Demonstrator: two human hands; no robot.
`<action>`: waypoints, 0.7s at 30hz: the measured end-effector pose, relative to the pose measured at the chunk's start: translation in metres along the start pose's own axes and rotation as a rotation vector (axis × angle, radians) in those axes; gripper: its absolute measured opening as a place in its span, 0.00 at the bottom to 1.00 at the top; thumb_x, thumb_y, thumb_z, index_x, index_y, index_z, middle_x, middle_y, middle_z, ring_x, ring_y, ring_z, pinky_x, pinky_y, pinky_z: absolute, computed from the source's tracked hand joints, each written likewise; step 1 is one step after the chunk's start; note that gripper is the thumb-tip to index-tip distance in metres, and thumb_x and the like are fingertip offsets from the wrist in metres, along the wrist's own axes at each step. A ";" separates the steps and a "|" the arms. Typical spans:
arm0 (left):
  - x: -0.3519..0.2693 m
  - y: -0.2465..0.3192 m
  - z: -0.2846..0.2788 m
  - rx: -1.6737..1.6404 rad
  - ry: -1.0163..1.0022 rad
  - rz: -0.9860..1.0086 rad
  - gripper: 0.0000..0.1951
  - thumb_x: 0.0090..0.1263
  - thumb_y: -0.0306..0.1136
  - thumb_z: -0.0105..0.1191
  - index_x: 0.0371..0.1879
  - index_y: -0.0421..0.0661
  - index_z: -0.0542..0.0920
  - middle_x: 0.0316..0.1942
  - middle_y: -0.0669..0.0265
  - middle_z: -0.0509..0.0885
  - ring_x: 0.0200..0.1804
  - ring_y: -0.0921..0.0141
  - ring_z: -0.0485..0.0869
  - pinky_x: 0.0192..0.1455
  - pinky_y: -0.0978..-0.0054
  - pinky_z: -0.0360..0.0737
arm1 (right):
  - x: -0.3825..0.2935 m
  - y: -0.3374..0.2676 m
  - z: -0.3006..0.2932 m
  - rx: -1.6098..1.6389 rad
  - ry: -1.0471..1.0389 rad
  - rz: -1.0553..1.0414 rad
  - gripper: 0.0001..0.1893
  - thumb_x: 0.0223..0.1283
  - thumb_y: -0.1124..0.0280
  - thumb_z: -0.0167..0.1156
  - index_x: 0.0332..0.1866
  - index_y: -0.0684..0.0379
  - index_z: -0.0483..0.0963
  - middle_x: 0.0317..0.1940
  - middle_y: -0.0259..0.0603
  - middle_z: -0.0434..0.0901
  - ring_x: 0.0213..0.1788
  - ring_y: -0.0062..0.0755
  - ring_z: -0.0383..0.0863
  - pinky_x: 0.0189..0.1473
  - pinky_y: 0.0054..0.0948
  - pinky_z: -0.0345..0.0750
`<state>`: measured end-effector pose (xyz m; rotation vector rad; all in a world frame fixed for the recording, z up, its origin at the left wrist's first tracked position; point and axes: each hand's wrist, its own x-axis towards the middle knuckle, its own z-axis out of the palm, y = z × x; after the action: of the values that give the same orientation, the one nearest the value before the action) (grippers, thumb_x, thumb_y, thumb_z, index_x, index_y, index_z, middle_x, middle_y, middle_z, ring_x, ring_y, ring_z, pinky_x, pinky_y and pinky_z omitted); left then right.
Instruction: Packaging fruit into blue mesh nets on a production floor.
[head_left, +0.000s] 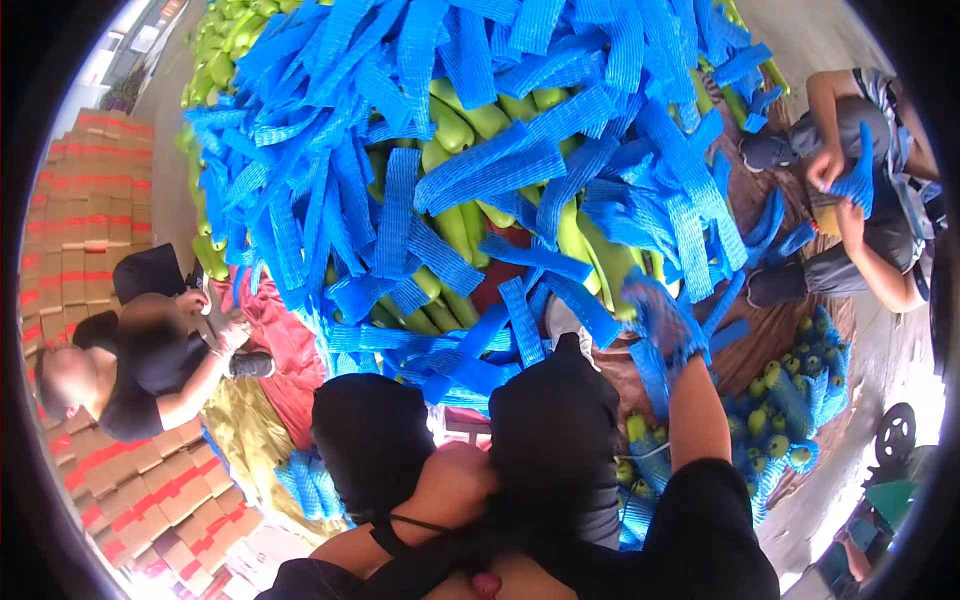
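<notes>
A big heap of blue foam net sleeves (491, 169) lies before me, over long pale green gourd-like vegetables (452, 127). My right hand (664, 319) reaches to the heap's near right side, with blue netting over its fingers; whether it grips a sleeve is unclear. My left hand (459, 480) is near my lap between my knees, its fingers partly hidden and nothing plainly in it. Vegetables in blue netting (776, 405) are piled at the right, and more netted ones (309, 484) lie left of my knees.
A seated person (131, 360) works at the left, beside stacked cardboard boxes (97, 217) with red tape. Another person (862, 172) at the right holds a blue sleeve. Red cloth (281, 349) and yellowish sheeting (247, 435) cover ground at the left. A black wheel (895, 435) stands far right.
</notes>
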<state>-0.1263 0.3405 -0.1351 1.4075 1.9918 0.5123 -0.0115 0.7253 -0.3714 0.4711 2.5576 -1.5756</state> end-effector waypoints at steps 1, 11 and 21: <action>-0.001 0.002 -0.001 0.000 0.023 0.005 0.01 0.45 0.28 0.56 0.16 0.50 0.80 0.25 0.63 0.77 0.33 0.59 0.79 0.34 0.62 0.76 | -0.012 -0.038 -0.014 -0.198 -0.057 -0.017 0.19 0.64 0.66 0.51 0.59 0.56 0.73 0.56 0.40 0.76 0.56 0.27 0.76 0.59 0.30 0.71; -0.005 0.031 -0.071 -1.093 0.620 0.388 0.35 0.60 0.41 0.66 0.61 0.40 0.63 0.54 0.59 0.74 0.54 0.65 0.76 0.56 0.68 0.74 | -0.098 -0.384 -0.005 0.096 -0.095 -0.460 0.24 0.61 0.58 0.56 0.61 0.54 0.70 0.55 0.40 0.76 0.56 0.35 0.76 0.58 0.39 0.72; -0.155 0.042 -0.050 -0.926 0.736 0.062 0.38 0.58 0.29 0.64 0.65 0.40 0.57 0.55 0.58 0.72 0.56 0.64 0.76 0.59 0.66 0.73 | -0.061 -0.473 0.094 0.965 0.304 -0.510 0.36 0.66 0.58 0.54 0.75 0.44 0.45 0.64 0.41 0.66 0.58 0.45 0.75 0.51 0.43 0.79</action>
<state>-0.0977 0.2125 -0.0300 0.7145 1.7567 1.8908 -0.1086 0.4325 0.0047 0.0962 1.9875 -3.1155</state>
